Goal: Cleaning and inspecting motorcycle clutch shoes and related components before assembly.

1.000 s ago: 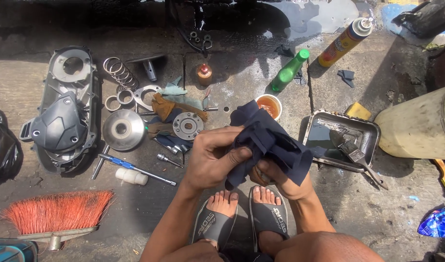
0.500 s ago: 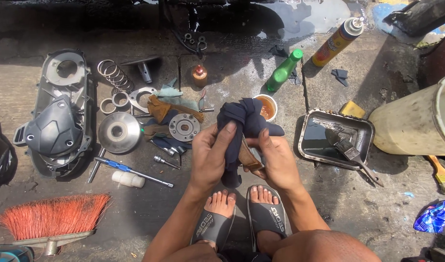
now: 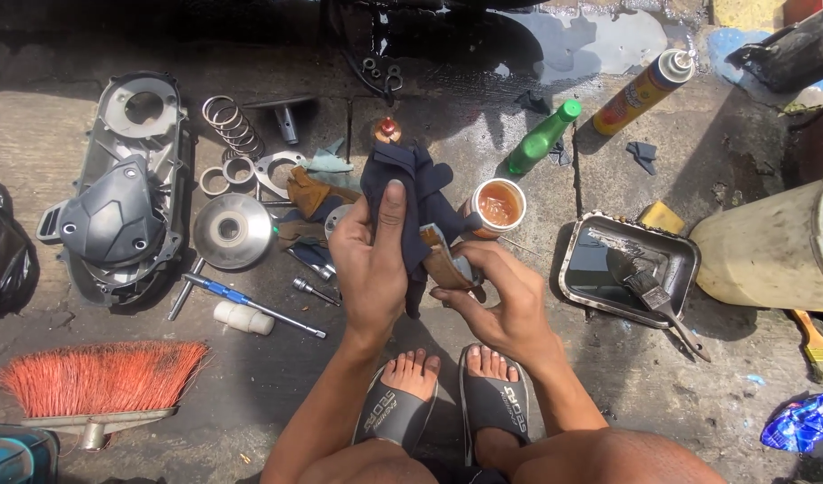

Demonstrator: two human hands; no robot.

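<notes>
Left hand (image 3: 371, 264) is closed as a grip on a dark blue rag (image 3: 410, 193), thumb extended up along the cloth. The rag hangs over the fingers and drapes down between both hands. Right hand (image 3: 492, 296) is closed as a grip on a small curved metal part (image 3: 443, 262), tan on its outer face. The part sits just beside the left palm, touching the rag, with the cloth wrapped partly over its upper end. Both hands are held above the concrete floor (image 3: 250, 394), over the person's sandalled feet.

On the floor, an open round tin of orange grease (image 3: 499, 204) lies just beyond the right hand. A green bottle (image 3: 541, 139) and a yellow spray can (image 3: 643, 91) lie further off, toward the far edge. A metal tray (image 3: 591, 282) holding a paintbrush (image 3: 649, 287) lies to the right. To the left lie a round metal drum (image 3: 232, 231), a coil spring (image 3: 230, 125), a grey engine cover (image 3: 120, 197) and a blue-handled wrench (image 3: 250, 305). An orange broom (image 3: 98, 376) lies at the near left corner.
</notes>
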